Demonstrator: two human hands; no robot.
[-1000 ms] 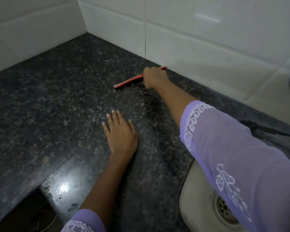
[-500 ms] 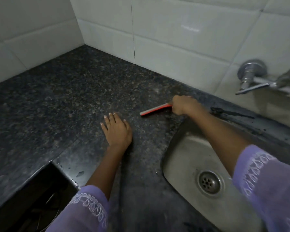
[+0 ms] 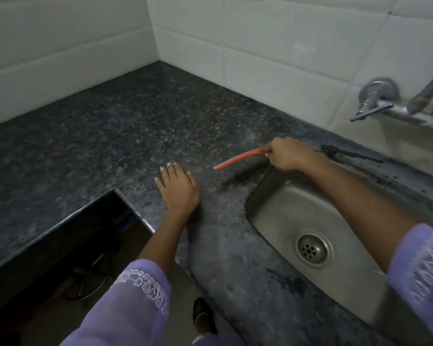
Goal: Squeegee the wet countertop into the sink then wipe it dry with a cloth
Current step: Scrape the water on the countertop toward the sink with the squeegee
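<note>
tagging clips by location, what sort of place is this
Most likely a home kitchen: a dark granite countertop, a steel sink set into it, a wall tap and white tiled walls.

Bare countertop [image 3: 125, 126] — tap [image 3: 375, 103] overhanging sink [image 3: 273, 208]

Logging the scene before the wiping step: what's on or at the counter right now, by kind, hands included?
Hands: 2, left and right
Squeegee: 1
Sink: 1
Tap: 1
Cloth: 0 in view
Total: 5
</note>
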